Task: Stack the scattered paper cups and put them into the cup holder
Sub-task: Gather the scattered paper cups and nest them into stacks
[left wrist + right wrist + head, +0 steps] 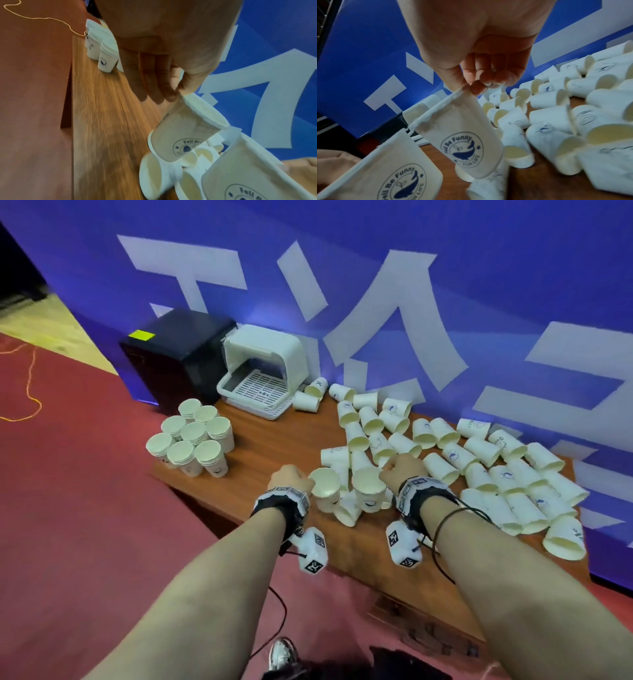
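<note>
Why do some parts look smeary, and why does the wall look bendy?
Left wrist view: the table streaks with motion blur, and the left hand is shadowed. Right wrist view: the held cup prints sharp while the bottom cups smear. Head view: the wide lens bends the blue wall.

The place looked like an exhibition or event booth rather than a home. A tall blue backdrop [342, 251] printed with huge pale characters stood right behind a wood-grain counter [274, 440], and red carpet [85, 508] covered the floor, with an orange cable [30, 392] trailing across it. On the counter sat a black box-shaped appliance [178, 357], a white plastic cup holder [260, 371] and dozens of branded paper cups [479, 460], some stacked and most lying scattered.
</note>
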The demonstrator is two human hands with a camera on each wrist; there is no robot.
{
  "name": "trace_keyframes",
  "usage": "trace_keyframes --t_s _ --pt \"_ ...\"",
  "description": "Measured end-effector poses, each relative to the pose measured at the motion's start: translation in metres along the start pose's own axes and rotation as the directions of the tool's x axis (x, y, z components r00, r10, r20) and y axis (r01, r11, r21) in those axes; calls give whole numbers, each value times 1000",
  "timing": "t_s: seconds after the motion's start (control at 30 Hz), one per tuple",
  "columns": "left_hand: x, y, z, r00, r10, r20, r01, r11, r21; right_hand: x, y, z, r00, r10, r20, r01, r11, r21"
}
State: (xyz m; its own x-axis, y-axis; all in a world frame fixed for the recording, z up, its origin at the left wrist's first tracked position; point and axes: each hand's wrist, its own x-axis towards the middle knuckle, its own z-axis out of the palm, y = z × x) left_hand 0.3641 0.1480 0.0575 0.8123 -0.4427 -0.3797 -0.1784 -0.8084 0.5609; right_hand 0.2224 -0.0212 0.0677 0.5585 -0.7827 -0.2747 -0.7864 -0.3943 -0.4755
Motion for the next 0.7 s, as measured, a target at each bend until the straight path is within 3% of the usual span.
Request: trace_keyframes --t_s 0.17,0.3,0.47,0.7 --pt "47 -39 -82 999 21 -46 -19 999 29 10 -88 42 999 4 -52 -2 1000 30" --pt "78 -65 -133 998 35 -53 -34 999 24 21 -149 65 1000 -9 8 9 1000 29" --pt "114 -87 -180 996 17 -82 -17 1000 1 49 -211 84 995 -58 77 60 998 -14" --pt "190 -94 -230 988 -27 -153 26 1000 -6 119 -292 103 990 -123 75 125 992 -16"
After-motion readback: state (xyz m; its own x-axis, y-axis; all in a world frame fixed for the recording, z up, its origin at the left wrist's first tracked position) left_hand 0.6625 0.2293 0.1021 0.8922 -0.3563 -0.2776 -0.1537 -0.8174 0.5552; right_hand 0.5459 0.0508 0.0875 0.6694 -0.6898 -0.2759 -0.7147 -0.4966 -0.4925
